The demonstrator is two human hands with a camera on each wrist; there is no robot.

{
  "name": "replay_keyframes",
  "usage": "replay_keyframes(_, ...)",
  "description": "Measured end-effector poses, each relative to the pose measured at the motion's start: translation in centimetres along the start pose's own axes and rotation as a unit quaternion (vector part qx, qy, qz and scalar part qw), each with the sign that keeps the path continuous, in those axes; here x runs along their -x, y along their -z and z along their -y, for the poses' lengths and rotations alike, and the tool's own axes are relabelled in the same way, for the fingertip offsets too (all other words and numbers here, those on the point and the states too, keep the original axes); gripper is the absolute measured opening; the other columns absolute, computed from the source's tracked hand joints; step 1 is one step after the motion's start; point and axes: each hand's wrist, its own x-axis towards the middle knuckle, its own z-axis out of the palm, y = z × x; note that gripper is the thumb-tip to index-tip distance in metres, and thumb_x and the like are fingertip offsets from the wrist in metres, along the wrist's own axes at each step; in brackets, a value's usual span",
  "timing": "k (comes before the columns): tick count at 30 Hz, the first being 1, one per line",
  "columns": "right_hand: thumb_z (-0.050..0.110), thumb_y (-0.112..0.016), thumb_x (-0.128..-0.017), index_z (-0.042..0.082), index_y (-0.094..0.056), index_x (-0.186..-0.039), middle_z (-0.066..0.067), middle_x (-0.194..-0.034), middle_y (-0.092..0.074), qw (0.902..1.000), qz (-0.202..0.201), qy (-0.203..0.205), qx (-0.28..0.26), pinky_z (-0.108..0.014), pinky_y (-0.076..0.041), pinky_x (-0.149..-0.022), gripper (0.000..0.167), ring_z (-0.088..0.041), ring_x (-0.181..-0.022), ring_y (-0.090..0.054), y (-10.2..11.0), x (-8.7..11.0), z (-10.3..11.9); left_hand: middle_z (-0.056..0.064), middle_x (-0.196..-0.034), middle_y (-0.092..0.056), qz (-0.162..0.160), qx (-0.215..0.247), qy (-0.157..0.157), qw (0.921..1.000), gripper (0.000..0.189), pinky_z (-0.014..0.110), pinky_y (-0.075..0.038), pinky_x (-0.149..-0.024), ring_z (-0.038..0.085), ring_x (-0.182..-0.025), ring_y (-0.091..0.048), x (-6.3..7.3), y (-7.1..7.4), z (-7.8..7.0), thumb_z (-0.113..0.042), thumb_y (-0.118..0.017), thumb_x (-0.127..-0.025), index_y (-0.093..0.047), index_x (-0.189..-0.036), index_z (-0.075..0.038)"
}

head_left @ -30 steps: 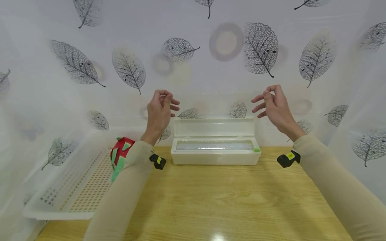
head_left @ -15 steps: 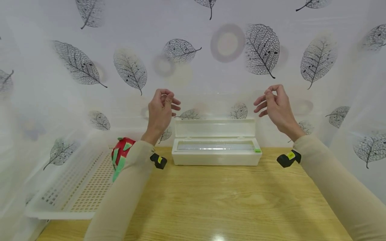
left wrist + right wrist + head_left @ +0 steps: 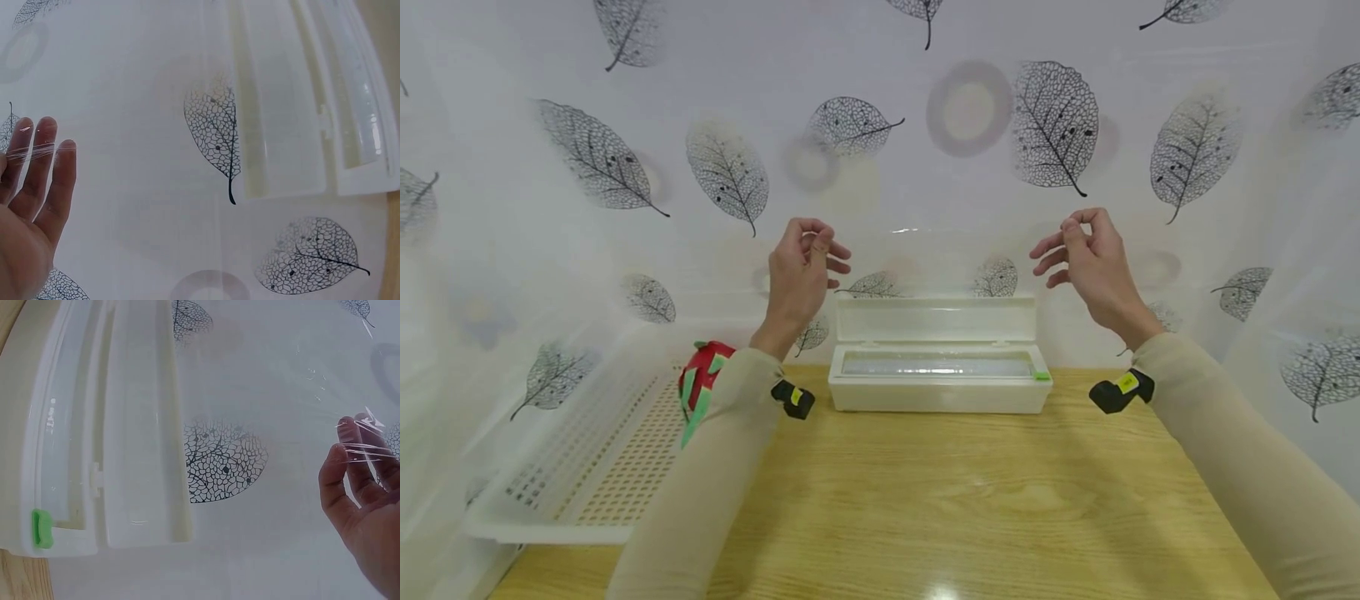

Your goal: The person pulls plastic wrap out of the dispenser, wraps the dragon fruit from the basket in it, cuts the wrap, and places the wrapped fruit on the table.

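Both hands are raised above and to either side of a long white cling film dispenser [image 3: 940,395], whose lid [image 3: 936,320] stands up at the back. A clear sheet of cling film [image 3: 904,230] spans between them, showing mostly as a thin glint. My left hand [image 3: 799,271] pinches one corner between thumb and forefinger, the other fingers spread behind it. On the other side, my right hand [image 3: 1093,268] pinches the opposite corner the same way. Creases in the film [image 3: 365,450] cross the right fingers in the right wrist view. Inside the dispenser lies a shiny roll [image 3: 936,365].
At the left, a white perforated basket [image 3: 550,533] holds a red and green dragon-fruit-like item [image 3: 703,375], partly hidden by the left sleeve. A green slider [image 3: 1041,376] sits at the dispenser's right end. Behind hangs a leaf-print curtain [image 3: 925,183]; below is a wooden table [image 3: 970,492].
Both hands keep nearly the same raised pose with the film between them. The right hand has shifted very slightly right, and the glint on the film is brighter. The dispenser stays put.
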Motion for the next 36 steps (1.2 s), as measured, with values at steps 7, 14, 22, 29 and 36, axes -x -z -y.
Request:
replay_keyframes(7,0.030,-0.043,-0.109,0.015,-0.041,-0.114,0.001,-0.093,-0.074,0.9999,0.001,0.006,-0.011,-0.026,-0.056,-0.057,0.015,-0.014,-0.073,-0.070,-0.09,-0.16,0.48,0.016,-0.101,-0.076,-0.004,0.000,-0.005,1.0000,0.038,0.026,-0.061,-0.061,0.029,-0.082,-0.076,-0.08,0.20,-0.35,-0.038,-0.042,-0.108,-0.053,-0.123,-0.005)
replay_keyframes(14,0.029,-0.044,-0.109,0.015,-0.042,-0.113,0.001,-0.092,-0.074,0.9998,0.001,0.006,-0.020,-0.025,-0.056,-0.057,0.015,-0.014,-0.073,-0.070,-0.09,-0.30,0.73,0.016,-0.101,-0.076,-0.006,0.005,-0.008,0.9999,0.038,0.027,-0.061,-0.060,0.022,-0.078,-0.075,-0.23,0.29,-0.46,-0.038,-0.043,-0.108,-0.053,-0.123,-0.005)
replay_keyframes(22,0.027,-0.045,-0.109,0.014,-0.043,-0.112,0.001,-0.090,-0.074,0.9993,-0.003,0.012,-0.037,-0.024,-0.055,-0.055,0.013,-0.014,-0.070,-0.069,-0.19,-0.60,0.98,0.016,-0.100,-0.076,-0.012,0.009,-0.012,0.9998,0.037,0.026,-0.060,-0.058,0.016,-0.074,-0.074,-0.40,0.40,-0.69,-0.038,-0.043,-0.108,-0.053,-0.122,-0.004)
replay_keyframes(29,0.029,-0.047,-0.108,0.013,-0.043,-0.113,0.001,-0.090,-0.073,0.9994,-0.005,0.008,-0.034,-0.025,-0.055,-0.056,0.017,-0.014,-0.071,-0.069,-0.16,-0.58,0.98,0.016,-0.100,-0.076,-0.015,0.018,-0.007,0.9997,0.038,0.026,-0.060,-0.059,0.018,-0.075,-0.074,-0.45,0.39,-0.73,-0.038,-0.044,-0.108,-0.053,-0.121,-0.004)
replay_keyframes(36,0.027,-0.046,-0.108,0.014,-0.044,-0.112,0.001,-0.088,-0.073,0.9994,-0.013,0.011,-0.029,-0.024,-0.055,-0.054,0.014,-0.013,-0.069,-0.069,-0.12,-0.57,1.04,0.016,-0.099,-0.076,-0.015,0.020,-0.004,0.9997,0.038,0.027,-0.061,-0.059,0.021,-0.077,-0.075,-0.65,0.28,-0.81,-0.039,-0.045,-0.107,-0.053,-0.122,-0.004)
